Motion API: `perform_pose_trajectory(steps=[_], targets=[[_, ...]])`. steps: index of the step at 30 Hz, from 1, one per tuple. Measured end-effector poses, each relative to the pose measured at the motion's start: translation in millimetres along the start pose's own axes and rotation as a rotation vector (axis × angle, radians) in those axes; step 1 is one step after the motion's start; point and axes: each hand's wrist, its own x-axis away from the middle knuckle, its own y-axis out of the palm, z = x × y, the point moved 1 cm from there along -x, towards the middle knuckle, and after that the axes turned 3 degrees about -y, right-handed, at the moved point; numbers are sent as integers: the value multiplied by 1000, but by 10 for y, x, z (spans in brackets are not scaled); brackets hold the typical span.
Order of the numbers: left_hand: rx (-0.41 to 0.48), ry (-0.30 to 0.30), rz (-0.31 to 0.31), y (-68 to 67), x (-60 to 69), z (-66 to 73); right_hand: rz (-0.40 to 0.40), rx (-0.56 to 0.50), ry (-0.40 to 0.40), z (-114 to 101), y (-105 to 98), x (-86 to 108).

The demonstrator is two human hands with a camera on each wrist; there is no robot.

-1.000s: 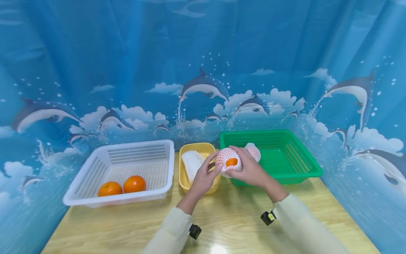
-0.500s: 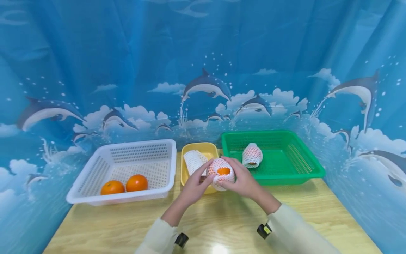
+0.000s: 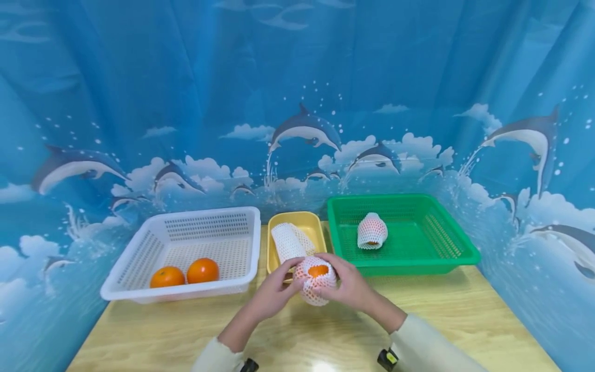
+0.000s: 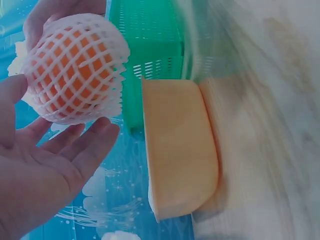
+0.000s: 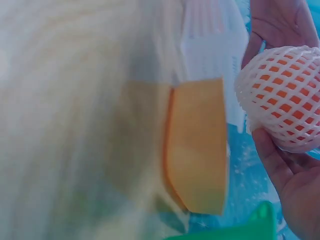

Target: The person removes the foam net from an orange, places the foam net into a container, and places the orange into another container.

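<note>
Between both hands, in front of the yellow tray (image 3: 273, 268), is an orange in a white foam net sleeve (image 3: 318, 292), its bare orange top showing through the net's opening. My left hand (image 3: 271, 295) holds it from the left, thumb toward me. From the right, my right hand (image 3: 350, 287) grips the same netted fruit with thumb and fingers. Both wrist views show the foam net (image 4: 75, 70) stretched over the fruit, and the right wrist view has the right thumb at its lower edge. White foam net sleeves (image 3: 288, 240) lie in the yellow tray.
A white basket (image 3: 186, 295) on the left holds two bare oranges (image 3: 203, 270). On the right, another netted orange (image 3: 372, 231) sits in a green basket (image 3: 432, 266). All stand on a wooden table (image 3: 153, 336) before a blue dolphin-print curtain (image 3: 297, 62).
Both hands have moved the netted orange left and toward me, away from the green basket's edge. The netted orange inside that basket has come into full view.
</note>
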Motion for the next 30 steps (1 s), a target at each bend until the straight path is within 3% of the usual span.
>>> perform_pose_trajectory(steps=[6, 11, 15, 18, 24, 30], targets=[[-77, 69, -44, -29, 175, -114, -62, -10, -30, 49, 197, 91], [-112, 111, -31, -30, 282, -190, -121, -59, -30, 82, 297, 121], [-88, 95, -28, 3, 313, -234, -160, -58, -66, 122, 343, 138], [-56, 79, -61, 40, 324, -265, -185, -51, -84, 149, 368, 154], [-11, 42, -135, 97, 375, -307, -236, -68, -14, 208, 392, 173], [-60, 1, -132, 161, 415, -415, -325, -190, 11, 273, 420, 188]])
